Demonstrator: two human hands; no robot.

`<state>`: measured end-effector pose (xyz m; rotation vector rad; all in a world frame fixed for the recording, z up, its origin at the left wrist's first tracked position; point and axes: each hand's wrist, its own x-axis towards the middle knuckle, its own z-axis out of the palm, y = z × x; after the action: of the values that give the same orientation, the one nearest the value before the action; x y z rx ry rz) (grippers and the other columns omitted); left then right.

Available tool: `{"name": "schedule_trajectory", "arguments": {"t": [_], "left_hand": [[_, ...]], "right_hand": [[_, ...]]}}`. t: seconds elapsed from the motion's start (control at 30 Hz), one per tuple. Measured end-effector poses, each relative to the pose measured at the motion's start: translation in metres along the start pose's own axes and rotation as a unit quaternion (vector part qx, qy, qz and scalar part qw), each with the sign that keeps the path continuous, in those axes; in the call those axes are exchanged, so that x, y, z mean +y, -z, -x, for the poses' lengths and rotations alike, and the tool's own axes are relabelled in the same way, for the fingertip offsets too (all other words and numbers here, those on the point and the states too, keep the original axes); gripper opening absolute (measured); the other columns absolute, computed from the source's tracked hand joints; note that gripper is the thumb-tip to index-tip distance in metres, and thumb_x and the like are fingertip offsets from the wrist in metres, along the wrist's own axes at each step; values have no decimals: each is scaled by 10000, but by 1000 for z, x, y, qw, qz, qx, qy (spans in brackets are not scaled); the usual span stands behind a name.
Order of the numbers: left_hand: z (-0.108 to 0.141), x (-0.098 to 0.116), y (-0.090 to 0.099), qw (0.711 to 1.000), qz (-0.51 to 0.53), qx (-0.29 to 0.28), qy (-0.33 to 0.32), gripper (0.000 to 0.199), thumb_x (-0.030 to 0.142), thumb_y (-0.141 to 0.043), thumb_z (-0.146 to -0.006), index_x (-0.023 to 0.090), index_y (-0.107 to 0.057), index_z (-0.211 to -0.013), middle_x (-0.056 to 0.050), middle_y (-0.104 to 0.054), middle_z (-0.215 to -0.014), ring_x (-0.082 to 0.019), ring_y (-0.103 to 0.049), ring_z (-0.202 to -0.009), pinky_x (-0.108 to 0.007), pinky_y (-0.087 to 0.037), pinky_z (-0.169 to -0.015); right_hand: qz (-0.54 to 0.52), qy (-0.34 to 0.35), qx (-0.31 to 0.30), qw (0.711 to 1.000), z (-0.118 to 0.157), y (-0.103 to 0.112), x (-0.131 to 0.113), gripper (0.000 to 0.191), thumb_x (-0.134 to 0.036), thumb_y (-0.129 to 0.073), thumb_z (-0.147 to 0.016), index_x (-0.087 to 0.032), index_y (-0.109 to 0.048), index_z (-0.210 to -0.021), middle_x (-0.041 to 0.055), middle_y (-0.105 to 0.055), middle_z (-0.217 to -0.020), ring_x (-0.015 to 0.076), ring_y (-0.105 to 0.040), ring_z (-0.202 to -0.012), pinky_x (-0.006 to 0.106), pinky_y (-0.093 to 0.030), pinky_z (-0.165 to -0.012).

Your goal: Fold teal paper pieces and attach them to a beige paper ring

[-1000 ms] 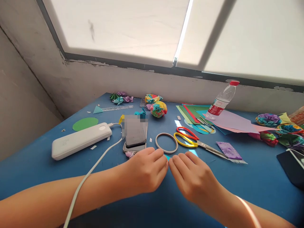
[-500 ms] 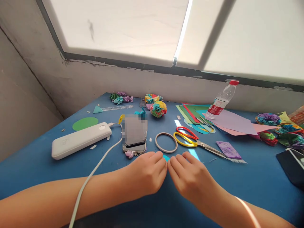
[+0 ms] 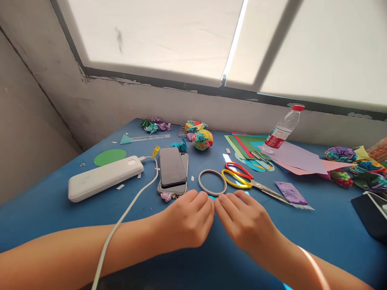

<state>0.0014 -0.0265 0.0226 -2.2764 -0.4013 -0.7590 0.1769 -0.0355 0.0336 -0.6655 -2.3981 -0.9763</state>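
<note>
My left hand (image 3: pixel 193 217) and my right hand (image 3: pixel 244 215) meet at the fingertips over the blue table, both closed. Between them a sliver of bright blue paper (image 3: pixel 213 197) shows; the fingers cover most of it. Just beyond the fingertips lies a grey ring (image 3: pixel 200 185). Scissors (image 3: pixel 252 184) with one red and one yellow handle rest to the right of the ring. Two stacked phones (image 3: pixel 173 167) lie beyond my left hand. A white cable (image 3: pixel 121 217) crosses over my left forearm.
A white power bank (image 3: pixel 102 179) and green paper disc (image 3: pixel 110 157) lie left. Paper pompoms (image 3: pixel 202 139) stand at the back. Rear right, a plastic bottle (image 3: pixel 276 135) stands on coloured paper sheets (image 3: pixel 302 155). A purple packet (image 3: pixel 290 192) lies by the scissor tips.
The hands stay pressed together in nearly the same pose. Less of the blue paper shows between the fingers now. The whole view has shifted slightly.
</note>
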Motion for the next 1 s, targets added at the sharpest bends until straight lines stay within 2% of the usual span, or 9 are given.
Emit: {"name": "schedule_trajectory", "arguments": {"t": [0.1,0.23,0.43,0.63,0.7,0.87,1.0], "left_hand": [[0,-2,2,1000,9,-10,-11,243,23,-429,-842,107,-546,-646,-39,-494,-588,-147,-413,-510,-312,-291,-477],[1,-3,4,999,22,-23,15,253,8,-396,-847,103,-548,-669,-36,-491,-589,-151,-431,-529,-313,-349,-519],[2,1,2,1000,-12,-3,-3,188,36,-471,-823,90,-578,-678,-59,-549,-597,-147,-426,-512,-306,-317,-478],[3,2,2,999,-16,-7,-44,150,58,-509,-827,72,-606,-713,-82,-580,-621,-161,-482,-553,-309,-363,-506],[3,0,3,999,-13,-9,-41,151,47,-510,-821,70,-600,-702,-86,-583,-624,-155,-467,-532,-304,-349,-486],[2,-7,4,1000,14,-23,12,163,10,-485,-822,71,-576,-702,-48,-517,-579,-148,-429,-525,-303,-350,-492],[3,-8,0,1000,-1,-5,11,172,30,-479,-837,81,-572,-701,-35,-495,-575,-144,-409,-525,-300,-323,-481]], "right_hand": [[2,0,-8,1000,-1,2,0,269,-8,-409,-864,-102,-620,-726,55,-587,-620,164,-524,-609,321,-360,-616],[20,9,-8,1000,0,4,-1,228,-3,-419,-859,-80,-629,-819,73,-614,-688,184,-563,-677,333,-366,-632],[7,8,-3,1000,-1,4,-1,263,-2,-422,-855,-107,-603,-697,51,-563,-588,172,-523,-585,322,-340,-587],[-66,-11,-47,997,-1,2,3,349,5,-380,-860,-165,-521,-590,11,-497,-547,142,-432,-507,302,-299,-544],[-63,-9,-39,997,0,1,4,329,14,-387,-853,-155,-542,-617,18,-520,-570,144,-449,-530,303,-311,-556],[-4,19,14,1000,0,-1,5,209,2,-435,-850,-70,-631,-850,78,-626,-733,192,-550,-710,337,-378,-668],[-7,21,-8,1000,0,-1,4,213,23,-443,-822,-80,-625,-780,77,-599,-676,206,-546,-694,343,-362,-645]]}}
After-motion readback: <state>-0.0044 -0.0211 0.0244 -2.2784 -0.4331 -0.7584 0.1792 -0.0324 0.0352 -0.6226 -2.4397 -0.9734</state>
